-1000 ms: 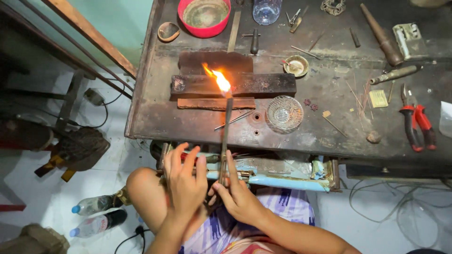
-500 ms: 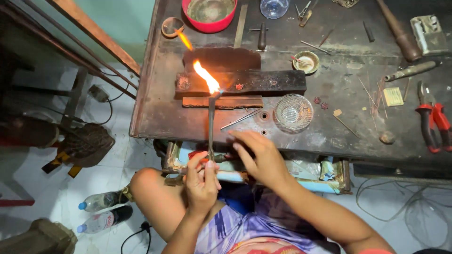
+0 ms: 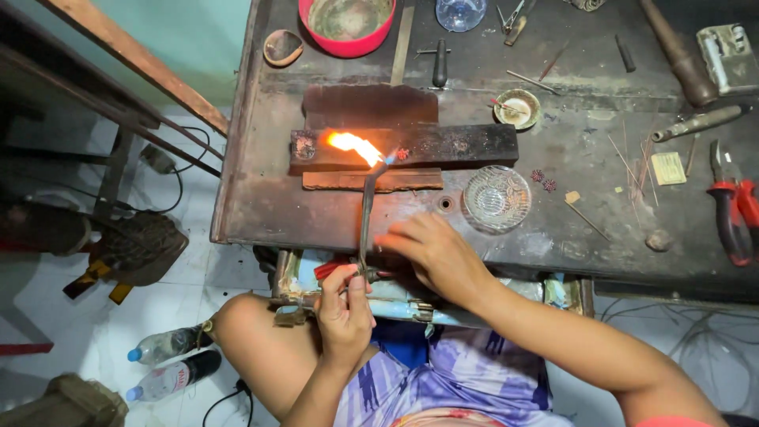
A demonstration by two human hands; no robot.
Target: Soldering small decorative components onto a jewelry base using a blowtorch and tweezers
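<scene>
Two hands at the near edge of the workbench point(image 3: 261, 213), about 6 o'clock. Left hand point(image 3: 345, 312) curled around the bottom end of a thin torch point(image 3: 366, 213), thumb and fingers pinched on it just under the bench lip. Right hand point(image 3: 437, 255) resting at the bench edge right beside it, fingers loosely bent and bunched toward the torch stem; can't tell if actually touching it.

Torch running straight up toward 12 o'clock, tip bent left, throwing an orange flame point(image 3: 354, 145) toward 10 o'clock onto a long dark charred block point(image 3: 458, 145). Small reddish flower-shaped piece point(image 3: 402, 154) sitting on that block right at the torch tip. Flat brownish slab point(image 3: 411, 180) lying just below the block, darker board point(image 3: 370, 107) just above it.

Round glass dish point(image 3: 496, 198) at 2 o'clock from the right hand, close by. Two more little reddish pieces point(image 3: 542, 179) just right of the dish. Small brass bowl point(image 3: 517, 108) up past the block. Red bowl point(image 3: 346, 24) way up at 12 o'clock, red-handled pliers point(image 3: 731, 213) far out at 3 o'clock.

Couple of plastic bottles point(image 3: 170, 360) on the tiled floor at 8 o'clock, beside the bare knee.
</scene>
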